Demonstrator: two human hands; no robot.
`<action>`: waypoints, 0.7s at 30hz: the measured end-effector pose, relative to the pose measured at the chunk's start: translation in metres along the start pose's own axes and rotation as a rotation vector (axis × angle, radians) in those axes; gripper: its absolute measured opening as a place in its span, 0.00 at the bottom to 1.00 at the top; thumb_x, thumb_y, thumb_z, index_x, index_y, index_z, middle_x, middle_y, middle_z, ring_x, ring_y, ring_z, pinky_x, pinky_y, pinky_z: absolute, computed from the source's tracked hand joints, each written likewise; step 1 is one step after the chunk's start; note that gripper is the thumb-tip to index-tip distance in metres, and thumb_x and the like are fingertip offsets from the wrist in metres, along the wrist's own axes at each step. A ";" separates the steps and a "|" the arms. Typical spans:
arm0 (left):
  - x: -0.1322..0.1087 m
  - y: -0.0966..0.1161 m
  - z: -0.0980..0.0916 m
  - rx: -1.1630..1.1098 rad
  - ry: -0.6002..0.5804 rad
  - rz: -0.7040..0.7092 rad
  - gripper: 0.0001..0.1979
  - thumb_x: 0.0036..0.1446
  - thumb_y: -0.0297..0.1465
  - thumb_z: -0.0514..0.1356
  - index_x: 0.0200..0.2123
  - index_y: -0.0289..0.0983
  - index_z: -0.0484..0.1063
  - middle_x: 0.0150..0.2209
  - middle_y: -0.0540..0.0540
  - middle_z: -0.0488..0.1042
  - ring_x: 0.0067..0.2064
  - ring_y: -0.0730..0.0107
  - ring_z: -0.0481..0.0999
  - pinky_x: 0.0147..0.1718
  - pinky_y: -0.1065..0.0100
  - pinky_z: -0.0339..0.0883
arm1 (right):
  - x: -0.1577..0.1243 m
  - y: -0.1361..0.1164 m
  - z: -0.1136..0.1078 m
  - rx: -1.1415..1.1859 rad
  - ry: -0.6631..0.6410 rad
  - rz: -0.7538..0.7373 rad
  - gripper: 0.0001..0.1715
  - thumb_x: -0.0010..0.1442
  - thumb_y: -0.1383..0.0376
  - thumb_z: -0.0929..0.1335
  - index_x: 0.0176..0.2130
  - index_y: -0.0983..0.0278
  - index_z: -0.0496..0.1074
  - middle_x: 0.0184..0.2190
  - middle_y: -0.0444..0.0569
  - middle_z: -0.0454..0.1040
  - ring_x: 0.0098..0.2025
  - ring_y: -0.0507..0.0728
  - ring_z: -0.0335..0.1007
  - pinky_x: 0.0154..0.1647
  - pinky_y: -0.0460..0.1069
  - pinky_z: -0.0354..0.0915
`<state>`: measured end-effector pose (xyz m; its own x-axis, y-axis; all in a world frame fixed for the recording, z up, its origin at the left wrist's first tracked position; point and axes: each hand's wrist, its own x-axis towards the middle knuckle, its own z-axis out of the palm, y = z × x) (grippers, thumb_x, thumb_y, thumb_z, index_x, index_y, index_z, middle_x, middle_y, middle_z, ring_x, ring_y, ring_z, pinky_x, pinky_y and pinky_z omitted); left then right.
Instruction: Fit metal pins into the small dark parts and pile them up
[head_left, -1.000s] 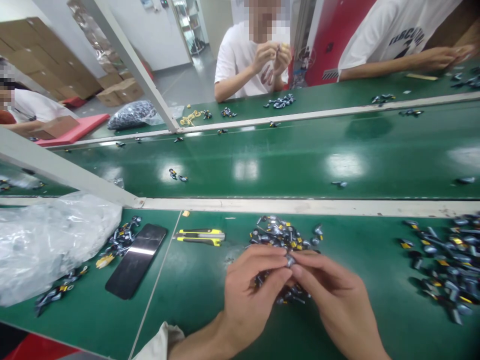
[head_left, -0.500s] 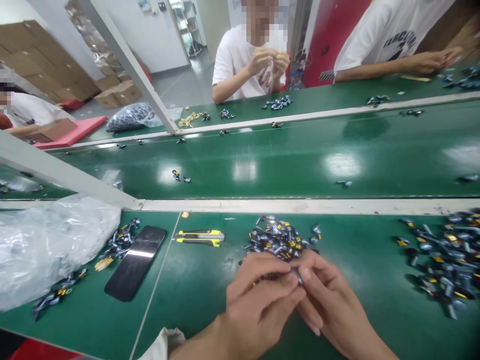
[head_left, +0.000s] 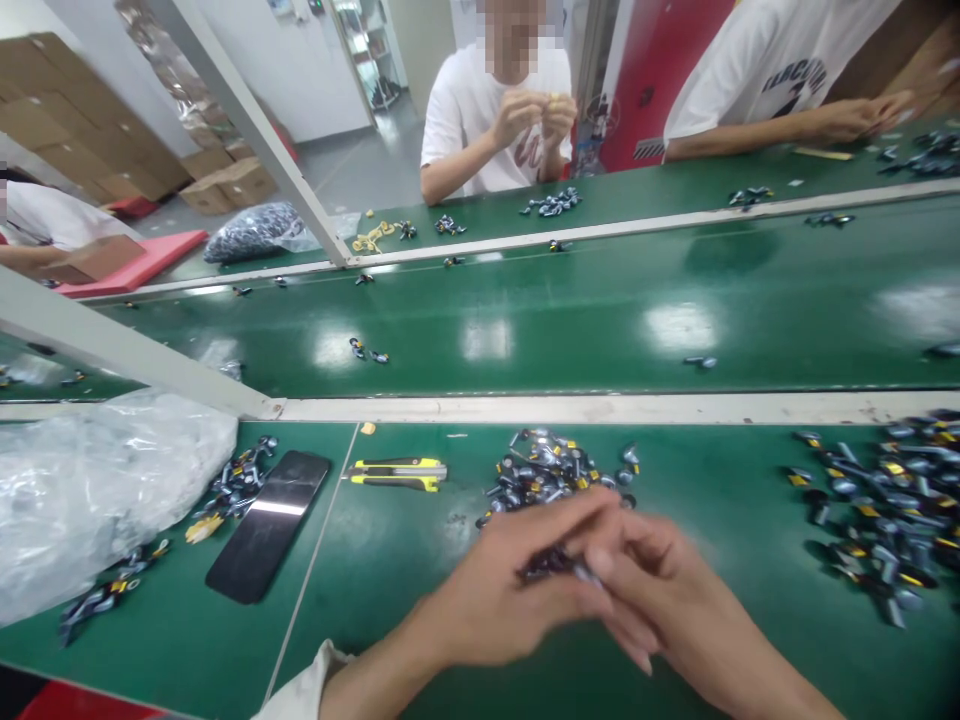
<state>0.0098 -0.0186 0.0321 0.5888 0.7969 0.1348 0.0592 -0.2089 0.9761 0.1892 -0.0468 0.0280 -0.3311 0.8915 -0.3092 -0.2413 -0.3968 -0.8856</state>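
Small dark metallic parts with yellow bits lie in a pile (head_left: 551,465) on the green table, just beyond my hands. My left hand (head_left: 525,580) is curled round several of these dark parts, which show between its thumb and fingers. Against it, my right hand (head_left: 652,580) has its thumb and fingers closed at the end of a small grey part, partly hidden by the fingers. The fingertips of both hands touch each other. A larger heap of the same parts (head_left: 885,510) lies at the right.
A yellow and black cutter (head_left: 397,474), a black phone (head_left: 268,527) and a clear plastic bag (head_left: 105,490) lie to the left. Beyond a white rail (head_left: 525,410) runs a green belt (head_left: 585,330) with scattered parts. Across it, people handle small items.
My left hand has opened somewhat from its pinch, so the dark parts inside it show more. My right hand has shifted slightly right. Some parts on the belt have moved slightly right.
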 end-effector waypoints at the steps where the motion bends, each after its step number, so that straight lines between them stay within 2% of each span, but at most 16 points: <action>1: 0.005 -0.003 -0.009 0.111 0.037 -0.034 0.27 0.64 0.32 0.65 0.65 0.46 0.67 0.58 0.44 0.78 0.56 0.59 0.80 0.57 0.60 0.73 | 0.007 -0.008 -0.006 -0.162 0.077 -0.042 0.20 0.64 0.50 0.71 0.29 0.62 0.74 0.12 0.38 0.66 0.15 0.47 0.57 0.19 0.43 0.59; 2: 0.013 -0.006 -0.022 0.247 0.091 -0.054 0.23 0.64 0.31 0.64 0.62 0.45 0.71 0.55 0.45 0.80 0.53 0.61 0.82 0.55 0.61 0.74 | 0.017 -0.016 -0.015 -0.352 0.151 -0.107 0.19 0.65 0.51 0.71 0.31 0.62 0.76 0.13 0.39 0.68 0.17 0.49 0.62 0.21 0.44 0.62; 4: 0.031 -0.016 -0.059 0.630 0.267 -0.071 0.10 0.66 0.30 0.62 0.48 0.42 0.80 0.47 0.47 0.84 0.49 0.61 0.82 0.53 0.60 0.75 | 0.046 -0.032 -0.039 -0.723 0.277 -0.231 0.17 0.65 0.54 0.70 0.43 0.63 0.80 0.22 0.45 0.78 0.23 0.54 0.72 0.27 0.47 0.68; 5: 0.041 -0.022 -0.082 0.704 0.343 -0.086 0.10 0.67 0.28 0.60 0.44 0.39 0.81 0.46 0.44 0.83 0.50 0.58 0.81 0.55 0.56 0.73 | 0.063 -0.039 -0.053 -0.890 0.324 -0.237 0.18 0.66 0.55 0.68 0.48 0.63 0.79 0.27 0.47 0.82 0.25 0.55 0.76 0.30 0.49 0.70; 7: 0.060 -0.033 -0.129 0.779 0.446 -0.103 0.11 0.67 0.26 0.58 0.47 0.35 0.79 0.49 0.39 0.80 0.53 0.55 0.78 0.58 0.52 0.69 | 0.099 -0.049 -0.079 -0.984 0.402 -0.257 0.17 0.65 0.62 0.68 0.48 0.67 0.80 0.35 0.54 0.85 0.32 0.59 0.80 0.38 0.52 0.72; 9: 0.073 -0.042 -0.170 0.825 0.505 -0.127 0.12 0.67 0.31 0.60 0.52 0.35 0.75 0.54 0.39 0.76 0.54 0.55 0.77 0.57 0.50 0.70 | 0.130 -0.054 -0.098 -1.059 0.481 -0.283 0.15 0.64 0.65 0.68 0.44 0.68 0.82 0.40 0.58 0.85 0.41 0.64 0.81 0.47 0.55 0.71; 12: 0.080 -0.052 -0.207 0.853 0.513 -0.179 0.18 0.67 0.36 0.61 0.56 0.34 0.70 0.56 0.40 0.73 0.52 0.56 0.77 0.50 0.51 0.74 | 0.153 -0.056 -0.111 -1.125 0.538 -0.313 0.16 0.62 0.65 0.69 0.45 0.69 0.83 0.43 0.61 0.84 0.45 0.67 0.80 0.51 0.57 0.69; 15: 0.078 -0.055 -0.218 0.836 0.478 -0.233 0.18 0.67 0.37 0.61 0.55 0.34 0.71 0.55 0.41 0.73 0.51 0.56 0.78 0.49 0.53 0.75 | 0.141 -0.058 -0.111 -1.143 0.588 -0.339 0.22 0.63 0.64 0.68 0.53 0.71 0.79 0.52 0.65 0.80 0.46 0.68 0.79 0.53 0.60 0.67; 17: 0.074 -0.051 -0.210 0.802 0.456 -0.260 0.15 0.66 0.36 0.62 0.51 0.33 0.74 0.51 0.42 0.76 0.49 0.58 0.79 0.48 0.54 0.75 | 0.119 -0.058 -0.105 -1.129 0.587 -0.338 0.21 0.64 0.63 0.67 0.53 0.69 0.79 0.51 0.63 0.80 0.45 0.68 0.79 0.52 0.61 0.68; 18: 0.071 -0.048 -0.200 0.777 0.446 -0.268 0.12 0.65 0.34 0.63 0.48 0.33 0.76 0.47 0.42 0.78 0.47 0.60 0.80 0.48 0.55 0.76 | 0.106 -0.057 -0.099 -1.120 0.559 -0.330 0.20 0.65 0.61 0.67 0.50 0.67 0.81 0.48 0.60 0.82 0.43 0.67 0.80 0.49 0.60 0.70; 20: 0.063 -0.038 -0.167 0.706 0.425 -0.268 0.08 0.60 0.29 0.66 0.43 0.33 0.79 0.39 0.44 0.81 0.41 0.62 0.81 0.47 0.58 0.76 | 0.079 -0.051 -0.082 -1.060 0.447 -0.291 0.17 0.65 0.58 0.68 0.46 0.63 0.82 0.39 0.53 0.85 0.38 0.64 0.81 0.41 0.56 0.73; 21: 0.057 -0.032 -0.145 0.660 0.416 -0.257 0.13 0.60 0.27 0.66 0.48 0.35 0.78 0.39 0.45 0.82 0.41 0.64 0.82 0.46 0.61 0.76 | 0.066 -0.045 -0.071 -1.000 0.381 -0.266 0.18 0.66 0.56 0.67 0.47 0.62 0.81 0.35 0.51 0.85 0.35 0.62 0.81 0.37 0.54 0.74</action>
<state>-0.0753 0.1158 0.0329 0.1531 0.9832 0.0993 0.6898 -0.1783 0.7017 0.2428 0.0456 0.0233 -0.0338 0.9994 -0.0017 0.6413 0.0204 -0.7670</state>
